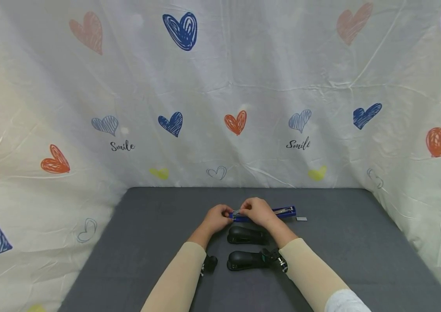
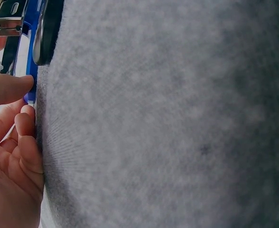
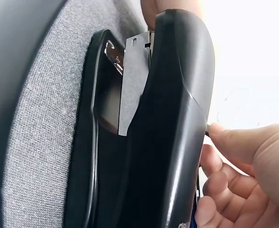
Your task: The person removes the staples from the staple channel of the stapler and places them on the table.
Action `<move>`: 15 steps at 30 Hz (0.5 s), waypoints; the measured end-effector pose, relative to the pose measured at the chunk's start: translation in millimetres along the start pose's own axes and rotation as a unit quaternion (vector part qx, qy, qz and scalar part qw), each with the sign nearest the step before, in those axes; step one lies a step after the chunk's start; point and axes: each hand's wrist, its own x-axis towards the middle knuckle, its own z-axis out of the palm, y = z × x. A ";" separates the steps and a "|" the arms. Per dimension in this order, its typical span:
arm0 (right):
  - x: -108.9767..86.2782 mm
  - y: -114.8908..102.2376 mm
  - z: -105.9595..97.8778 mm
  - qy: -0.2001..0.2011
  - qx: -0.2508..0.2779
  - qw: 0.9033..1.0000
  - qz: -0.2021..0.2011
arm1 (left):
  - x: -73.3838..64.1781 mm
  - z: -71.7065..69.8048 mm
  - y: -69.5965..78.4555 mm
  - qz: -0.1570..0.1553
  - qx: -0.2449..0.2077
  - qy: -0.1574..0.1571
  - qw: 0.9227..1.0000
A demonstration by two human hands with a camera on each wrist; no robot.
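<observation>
A blue stapler [image 1: 285, 212] lies lengthwise on the table with its long metal inside exposed. My left hand [image 1: 217, 218] holds its left end. In the left wrist view the thumb [image 2: 15, 90] presses on the blue edge and the other fingers curl below it. My right hand [image 1: 258, 211] is above the stapler's middle and covers part of it. Its thumb and fingertips [image 3: 220, 135] pinch a small thin piece, mostly hidden behind a black stapler in the right wrist view; I cannot tell its kind. Silver metal [image 1: 236, 212] shows between the two hands.
Two black staplers lie nearer me, one [image 1: 245, 235] just below the hands and another [image 1: 245, 261] closer, partly behind the right wrist camera. A small grey strip [image 1: 301, 219] lies right of the blue stapler. A heart-print curtain [image 1: 220, 86] borders the grey table [image 1: 341, 251].
</observation>
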 end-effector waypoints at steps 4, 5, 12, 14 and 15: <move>1.3 -0.3 1.1 0.002 0.017 1.000 0.006 | -2.6 -1.8 1.9 0.015 -0.002 0.005 1.000; 1.5 -0.4 1.3 0.001 0.021 1.000 0.006 | -3.1 -2.2 2.4 0.016 -0.003 0.005 1.000; 1.0 -1.0 1.1 -0.017 0.026 0.999 -0.012 | 0.2 -0.8 -0.2 0.004 0.002 -0.004 1.000; 1.2 -1.0 1.4 -0.018 0.025 0.999 -0.014 | 1.3 -0.5 -1.1 0.005 0.003 -0.006 1.000; 1.5 -1.1 1.5 -0.017 0.023 0.999 -0.015 | 1.5 -0.6 -1.1 0.004 0.005 -0.007 1.000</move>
